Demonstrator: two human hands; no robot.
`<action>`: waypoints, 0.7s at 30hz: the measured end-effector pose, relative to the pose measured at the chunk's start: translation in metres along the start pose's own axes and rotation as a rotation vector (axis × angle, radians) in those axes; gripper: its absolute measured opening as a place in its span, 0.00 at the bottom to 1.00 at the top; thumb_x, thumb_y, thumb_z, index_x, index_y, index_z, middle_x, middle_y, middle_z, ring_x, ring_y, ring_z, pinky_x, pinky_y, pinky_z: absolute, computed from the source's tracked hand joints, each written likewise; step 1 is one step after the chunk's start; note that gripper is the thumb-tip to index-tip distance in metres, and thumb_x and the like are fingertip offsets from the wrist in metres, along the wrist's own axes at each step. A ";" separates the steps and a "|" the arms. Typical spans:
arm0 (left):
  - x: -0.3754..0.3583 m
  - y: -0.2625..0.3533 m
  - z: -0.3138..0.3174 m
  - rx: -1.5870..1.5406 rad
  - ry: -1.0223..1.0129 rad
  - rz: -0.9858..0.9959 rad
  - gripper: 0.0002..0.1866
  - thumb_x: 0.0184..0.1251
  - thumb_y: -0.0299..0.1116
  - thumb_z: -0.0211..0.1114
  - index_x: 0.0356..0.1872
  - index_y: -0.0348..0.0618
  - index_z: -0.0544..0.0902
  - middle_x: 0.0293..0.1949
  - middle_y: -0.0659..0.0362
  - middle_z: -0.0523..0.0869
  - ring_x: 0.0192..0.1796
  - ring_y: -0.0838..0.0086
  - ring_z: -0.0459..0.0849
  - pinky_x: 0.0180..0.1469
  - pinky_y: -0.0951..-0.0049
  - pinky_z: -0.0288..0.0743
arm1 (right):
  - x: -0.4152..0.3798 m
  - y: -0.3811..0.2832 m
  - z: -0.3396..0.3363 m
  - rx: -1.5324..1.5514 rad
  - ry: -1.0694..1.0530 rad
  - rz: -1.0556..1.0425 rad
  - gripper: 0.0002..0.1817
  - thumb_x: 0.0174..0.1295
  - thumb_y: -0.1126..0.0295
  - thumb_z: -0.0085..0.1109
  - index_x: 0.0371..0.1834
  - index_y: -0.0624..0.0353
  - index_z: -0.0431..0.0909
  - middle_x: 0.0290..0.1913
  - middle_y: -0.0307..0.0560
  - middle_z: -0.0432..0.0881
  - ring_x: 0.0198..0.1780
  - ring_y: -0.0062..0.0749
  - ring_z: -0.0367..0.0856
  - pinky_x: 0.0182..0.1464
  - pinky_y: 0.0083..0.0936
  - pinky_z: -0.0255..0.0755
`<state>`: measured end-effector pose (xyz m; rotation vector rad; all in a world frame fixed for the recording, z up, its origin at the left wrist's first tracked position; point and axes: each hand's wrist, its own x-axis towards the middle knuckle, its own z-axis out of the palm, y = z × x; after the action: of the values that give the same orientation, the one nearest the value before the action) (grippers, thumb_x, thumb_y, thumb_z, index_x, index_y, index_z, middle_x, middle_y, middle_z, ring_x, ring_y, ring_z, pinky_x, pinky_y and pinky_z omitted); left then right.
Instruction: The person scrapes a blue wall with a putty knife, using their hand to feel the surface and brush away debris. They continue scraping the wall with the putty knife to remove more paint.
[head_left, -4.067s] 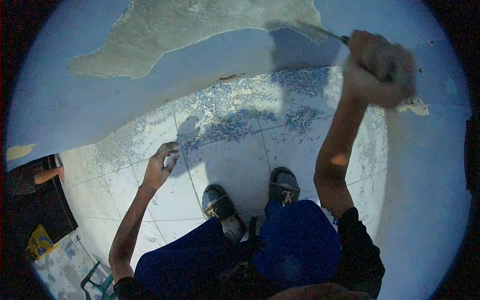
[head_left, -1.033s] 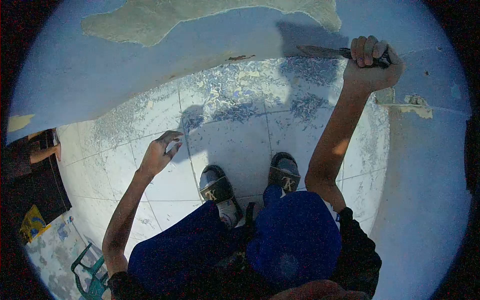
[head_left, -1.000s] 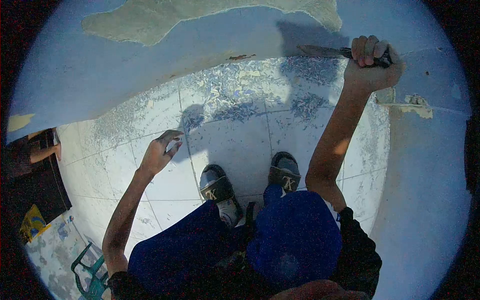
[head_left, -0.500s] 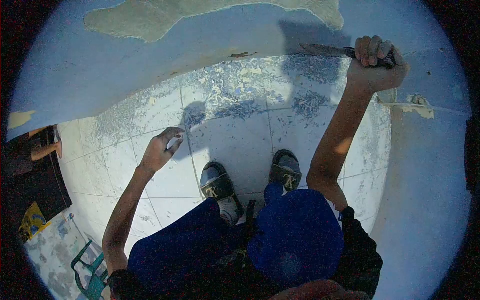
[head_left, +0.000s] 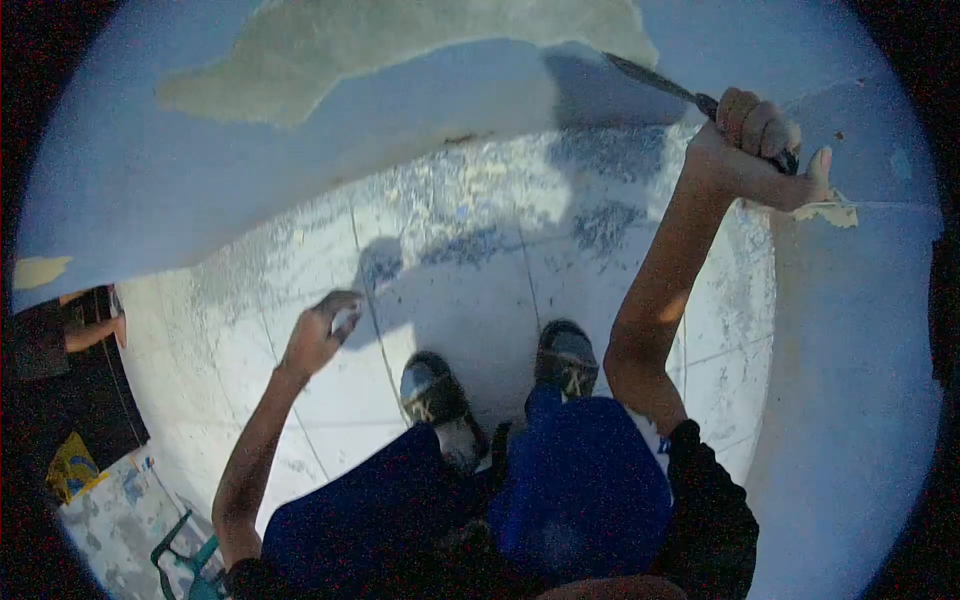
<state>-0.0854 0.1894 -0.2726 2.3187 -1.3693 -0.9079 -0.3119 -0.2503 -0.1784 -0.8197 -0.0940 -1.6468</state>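
My right hand [head_left: 752, 150] is wrapped round the dark handle of a scraper [head_left: 655, 80], with the thumb sticking out to the side. Its long blade points up and left, and the tip reaches close to the lower edge of a bare, pale patch [head_left: 420, 40] on the blue wall [head_left: 420, 105]. A shadow of the hand and tool falls beside the blade. Over the tiled floor hangs my left hand [head_left: 320, 330], fingers curled and thumb apart, with nothing visible in it.
Paint flakes [head_left: 470, 195] litter the white floor tiles [head_left: 460, 300] along the wall's foot. My sandalled feet stand below. At the left another person's arm [head_left: 95, 333] shows, with a yellow packet [head_left: 72, 465] and a green plastic chair [head_left: 185, 555] lower down. The blue wall continues on the right.
The scraper has tilted so its tip points further up the wall, and my right thumb now sticks out. The view has shifted slightly. My left hand keeps about the same pose.
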 end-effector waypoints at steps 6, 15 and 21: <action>0.003 0.006 -0.002 -0.034 -0.011 0.026 0.14 0.63 0.28 0.61 0.50 0.39 0.77 0.50 0.50 0.81 0.52 0.60 0.81 0.54 0.66 0.74 | 0.000 0.016 0.012 -0.110 0.010 -0.140 0.26 0.61 0.51 0.40 0.06 0.46 0.51 0.07 0.33 0.49 0.07 0.20 0.41 0.12 0.24 0.38; 0.007 0.008 -0.001 -0.022 -0.019 0.043 0.15 0.63 0.30 0.60 0.50 0.37 0.77 0.50 0.48 0.80 0.53 0.57 0.80 0.54 0.66 0.73 | -0.002 0.017 0.010 0.025 -0.090 -0.113 0.27 0.62 0.49 0.36 0.06 0.47 0.56 0.06 0.33 0.51 0.08 0.21 0.42 0.13 0.22 0.39; 0.010 0.011 -0.002 -0.033 -0.029 0.042 0.15 0.63 0.30 0.61 0.50 0.38 0.77 0.50 0.48 0.81 0.51 0.58 0.81 0.53 0.65 0.74 | -0.006 0.011 0.014 0.293 0.033 -0.050 0.32 0.61 0.38 0.36 0.06 0.49 0.54 0.07 0.32 0.49 0.09 0.21 0.41 0.14 0.23 0.38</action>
<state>-0.0879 0.1754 -0.2691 2.2524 -1.3976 -0.9475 -0.2958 -0.2411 -0.1753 -0.5702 -0.3276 -1.6443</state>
